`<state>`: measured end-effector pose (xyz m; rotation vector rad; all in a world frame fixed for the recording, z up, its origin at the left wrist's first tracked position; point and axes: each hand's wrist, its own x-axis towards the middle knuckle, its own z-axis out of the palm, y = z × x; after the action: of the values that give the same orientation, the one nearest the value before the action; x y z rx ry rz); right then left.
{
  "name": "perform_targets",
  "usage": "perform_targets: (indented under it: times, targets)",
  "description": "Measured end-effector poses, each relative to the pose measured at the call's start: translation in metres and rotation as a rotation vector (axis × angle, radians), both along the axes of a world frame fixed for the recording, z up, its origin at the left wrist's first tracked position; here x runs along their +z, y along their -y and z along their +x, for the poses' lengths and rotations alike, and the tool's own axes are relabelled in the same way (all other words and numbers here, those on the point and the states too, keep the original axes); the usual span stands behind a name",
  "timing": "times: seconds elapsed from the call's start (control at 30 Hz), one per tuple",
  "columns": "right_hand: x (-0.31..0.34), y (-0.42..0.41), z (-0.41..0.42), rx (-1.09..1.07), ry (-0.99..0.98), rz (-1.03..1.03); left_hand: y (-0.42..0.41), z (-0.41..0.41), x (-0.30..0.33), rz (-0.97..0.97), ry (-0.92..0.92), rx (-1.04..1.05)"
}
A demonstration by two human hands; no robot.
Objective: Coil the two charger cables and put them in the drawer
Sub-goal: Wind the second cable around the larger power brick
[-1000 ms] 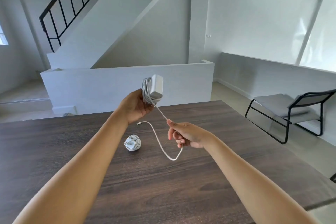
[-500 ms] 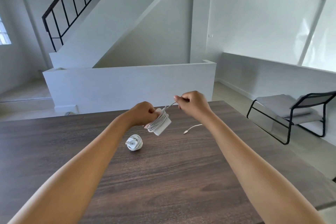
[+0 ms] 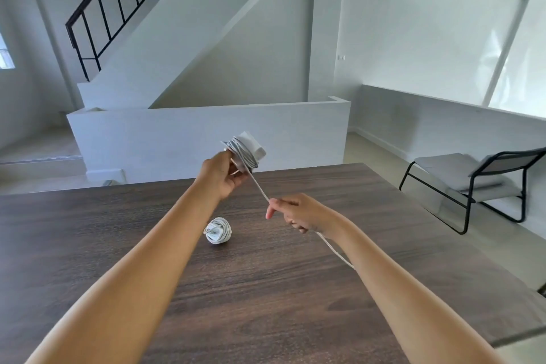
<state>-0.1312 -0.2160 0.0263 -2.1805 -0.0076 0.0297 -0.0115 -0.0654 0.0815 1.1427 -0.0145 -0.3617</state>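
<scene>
Left fingers (image 3: 236,170) gripping white charger (image 3: 246,151) (cable half-wound), right fingers (image 3: 276,207) pinching its cable (image 3: 260,189)

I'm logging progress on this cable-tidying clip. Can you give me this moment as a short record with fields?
left hand: grips the charger being wound, raised above the table
right hand: pinches its loose cable, pulled taut; the tail trails past the wrist
coiled charger: lies on the wooden table, untouched
drawer: not in view
chair: right of the table
</scene>
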Motion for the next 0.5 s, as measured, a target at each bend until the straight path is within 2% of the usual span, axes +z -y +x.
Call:
perform_targets:
  times: [0.13, 0.2, 0.27, 0.37, 0.43, 0.5]
  targets:
    - [-0.013, 0.021, 0.002, -0.174, 0.038, -0.056, -0.014, 0.007, 0.006, -0.001, 0.046, -0.123]
    - [-0.013, 0.029, 0.006, -0.283, 0.073, -0.059, -0.022, 0.005, 0.008, 0.039, 0.063, -0.267]
    - [-0.008, 0.034, 0.011, -0.363, 0.128, -0.086, -0.03, -0.001, 0.009, 0.193, 0.169, -0.469]
    - [0.006, 0.036, 0.021, -0.472, 0.248, -0.158, -0.034, -0.015, 0.011, 0.563, 0.454, -0.722]
    - [0.02, 0.037, 0.025, -0.507, 0.333, -0.192, -0.032, -0.018, 0.009, 0.754, 0.545, -0.757]
    - [0.033, 0.037, 0.027, -0.488, 0.378, -0.235, -0.029, -0.016, 0.006, 0.88, 0.599, -0.705]
